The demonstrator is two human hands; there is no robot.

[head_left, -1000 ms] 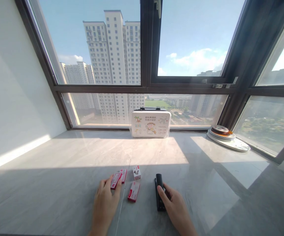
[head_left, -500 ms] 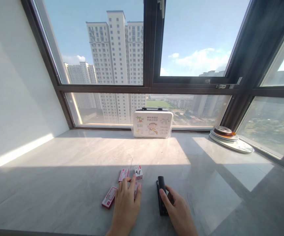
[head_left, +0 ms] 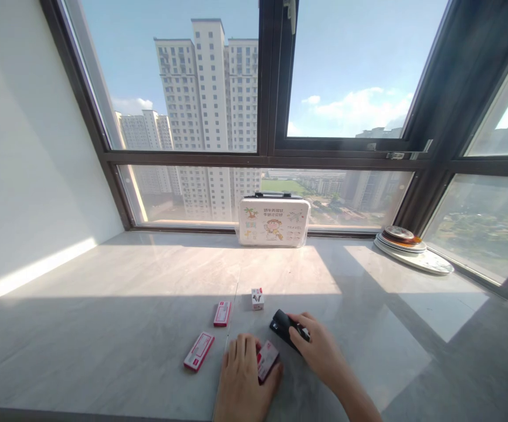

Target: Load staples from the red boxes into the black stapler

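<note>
Holds a flat pink-and-white box (head_left: 268, 360) between thumb and fingers of the left hand (head_left: 244, 380), near the front of the grey counter (head_left: 126, 334), turned aslant and partly covered by the fingers. Just beside it, grips a black stapler (head_left: 284, 328) in the right hand (head_left: 319, 349), also slanted, with its far end toward the small white box (head_left: 257, 300). Cannot tell from this view about contact between held things and counter.

Best to pinch the flat box by its edges, lightly enough not to dent it, and to turn the stapler from the wrist. Leave room between both hands to avoid knocking one thing against the other. Mind the small white box, and, well to the left, the farther pink box (head_left: 222, 314) and the nearer pink box (head_left: 199, 351). By the window, leave alone the white case (head_left: 274, 225) and the stacked plates (head_left: 399, 241).
</note>
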